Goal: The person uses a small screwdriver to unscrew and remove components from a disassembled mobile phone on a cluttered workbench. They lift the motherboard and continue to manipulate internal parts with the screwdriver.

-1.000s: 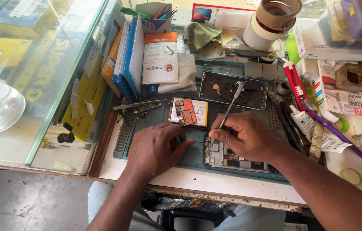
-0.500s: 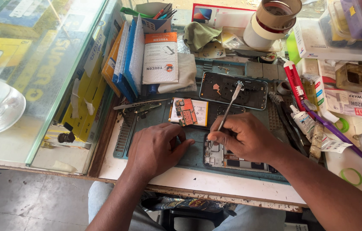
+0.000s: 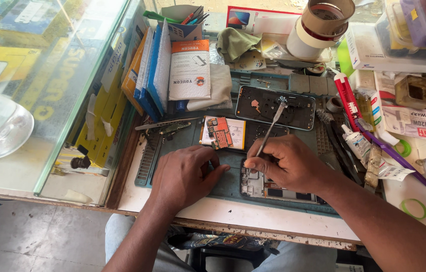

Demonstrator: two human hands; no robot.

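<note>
**Two hands at an opened phone on the repair mat**

Two bare hands work low on a blue-green mat (image 3: 172, 141) that covers the desk (image 3: 273, 219). The right hand (image 3: 288, 163) has its fingers closed around thin metal tweezers (image 3: 269, 132), tips down on the opened phone (image 3: 273, 187), which lies at the mat's near edge, partly under that hand. The left hand (image 3: 185, 176) rests flat on the mat just beside the phone, fingers loosely spread and gripping nothing. Behind the hands lie a battery with an orange circuit board (image 3: 221, 132) and a dark phone back cover (image 3: 273, 107). Tape rolls (image 3: 318, 25) stand further back.
</note>
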